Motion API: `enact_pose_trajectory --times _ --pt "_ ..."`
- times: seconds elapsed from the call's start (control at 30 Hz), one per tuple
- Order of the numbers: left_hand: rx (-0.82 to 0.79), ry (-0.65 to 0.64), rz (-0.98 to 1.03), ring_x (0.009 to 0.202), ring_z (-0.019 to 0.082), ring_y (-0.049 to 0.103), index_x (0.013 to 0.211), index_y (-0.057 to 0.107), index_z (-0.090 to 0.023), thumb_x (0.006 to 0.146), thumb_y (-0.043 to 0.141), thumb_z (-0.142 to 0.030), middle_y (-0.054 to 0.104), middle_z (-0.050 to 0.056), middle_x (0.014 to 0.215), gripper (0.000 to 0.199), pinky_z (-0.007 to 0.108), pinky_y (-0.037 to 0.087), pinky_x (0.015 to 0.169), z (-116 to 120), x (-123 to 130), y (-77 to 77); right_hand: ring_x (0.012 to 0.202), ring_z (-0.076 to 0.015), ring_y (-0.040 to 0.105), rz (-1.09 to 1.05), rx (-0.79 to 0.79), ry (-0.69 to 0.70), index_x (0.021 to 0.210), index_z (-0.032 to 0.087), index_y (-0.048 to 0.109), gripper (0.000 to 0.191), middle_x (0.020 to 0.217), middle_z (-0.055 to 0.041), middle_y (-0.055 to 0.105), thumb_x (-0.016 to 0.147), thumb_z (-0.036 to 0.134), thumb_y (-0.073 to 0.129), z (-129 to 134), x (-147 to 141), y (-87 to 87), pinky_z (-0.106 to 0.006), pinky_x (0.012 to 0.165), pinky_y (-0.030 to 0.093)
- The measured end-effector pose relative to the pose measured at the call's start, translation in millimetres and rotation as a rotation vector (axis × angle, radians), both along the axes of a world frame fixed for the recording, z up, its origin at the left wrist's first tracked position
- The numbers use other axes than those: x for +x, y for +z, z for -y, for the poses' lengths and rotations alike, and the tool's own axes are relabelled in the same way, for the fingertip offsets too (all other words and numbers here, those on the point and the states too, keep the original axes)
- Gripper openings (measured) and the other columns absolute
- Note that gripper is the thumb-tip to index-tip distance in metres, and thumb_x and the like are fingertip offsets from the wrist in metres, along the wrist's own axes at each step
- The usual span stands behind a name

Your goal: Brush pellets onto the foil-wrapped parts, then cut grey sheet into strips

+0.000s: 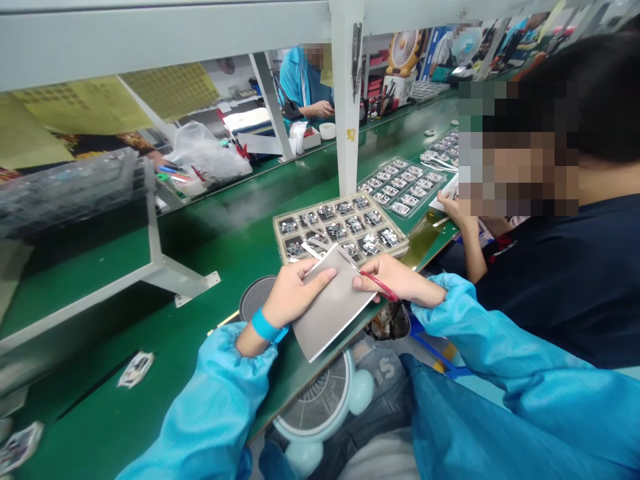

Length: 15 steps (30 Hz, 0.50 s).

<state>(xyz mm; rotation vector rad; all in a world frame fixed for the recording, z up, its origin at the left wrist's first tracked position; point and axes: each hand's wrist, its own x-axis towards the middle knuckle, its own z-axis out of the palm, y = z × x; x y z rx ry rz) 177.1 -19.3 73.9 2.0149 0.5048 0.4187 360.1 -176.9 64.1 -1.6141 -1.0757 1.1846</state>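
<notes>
My left hand [299, 293] grips a grey sheet with white edges [333, 307], thumb on top and fingers underneath. In my right hand [393, 277] is a pair of scissors with red handles [381, 285]. Their blades lie at the sheet's upper edge, where narrow white strips [311, 250] stick out; whether the blades are closed is too small to tell. Just beyond both hands sits a compartment tray [400, 248] holding several small metallic parts. A round dark mesh disc [256, 299] lies on the green bench beside my left wrist, partly covered by it.
A co-worker [550, 267] sits close on my right, hands over a white sheet. A clear tray of parts [400, 183] lies farther along the bench. A white post [345, 120] rises behind the trays. Loose small parts [136, 370] and a shelf leg [197, 287] are at left.
</notes>
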Motion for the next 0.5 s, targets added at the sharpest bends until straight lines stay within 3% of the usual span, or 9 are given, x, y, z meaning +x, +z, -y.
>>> enact_pose_trajectory --times 0.37,0.5 --pt "0.000 0.004 0.007 0.068 0.016 0.062 0.085 0.074 -0.015 0.088 0.067 -0.052 0.071 0.003 0.078 0.038 0.022 0.046 0.056 1 1 2.1 0.044 -0.0104 0.049 0.100 -0.030 -0.014 0.061 0.014 0.066 0.061 0.049 0.0009 0.054 0.067 0.073 0.076 -12 1 13.8 -0.022 0.041 0.030" --pt "-0.025 0.010 0.018 0.068 0.016 0.060 0.085 0.073 -0.014 0.087 0.068 -0.054 0.069 0.003 0.076 0.040 0.022 0.045 0.056 -7 2 -0.9 0.046 -0.0080 0.044 0.137 0.042 0.025 0.057 0.014 0.064 0.060 0.050 0.0017 0.054 0.068 0.072 0.076 -28 5 13.6 -0.022 0.045 0.027"
